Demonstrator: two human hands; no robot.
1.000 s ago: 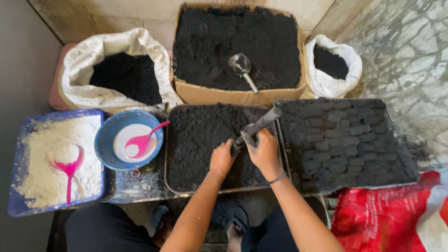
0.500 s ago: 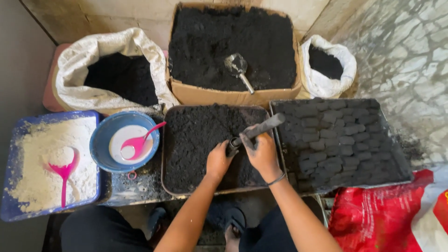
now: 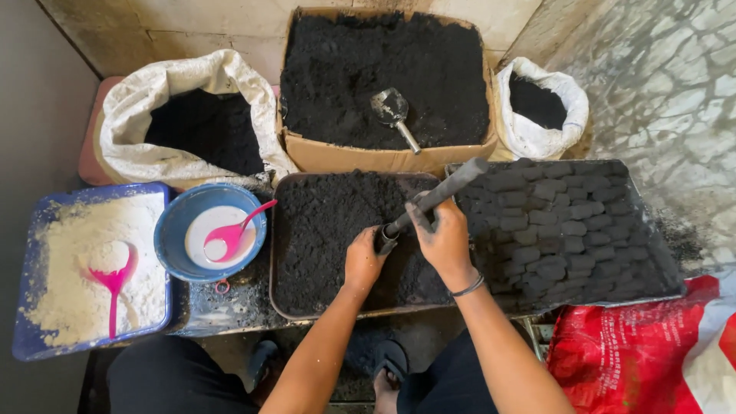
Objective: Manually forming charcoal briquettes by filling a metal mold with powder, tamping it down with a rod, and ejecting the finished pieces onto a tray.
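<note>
My right hand grips a dark metal tube held at a slant over a brown tray full of black powder. The tube's lower end points down-left into the powder. My left hand is cupped at that lower end, fingers curled around the tip and touching the black powder. To the right lies a dark tray covered with rows of small black pressed blocks.
A cardboard box of black powder with a metal scoop stands behind. White sacks of black material sit at back left and back right. A blue bowl with pink spoon, a blue tray of white powder, a red bag front right.
The tube has tilted slightly and both hands have shifted a little forward over the powder tray; my left hand stays at the tube's lower end.
</note>
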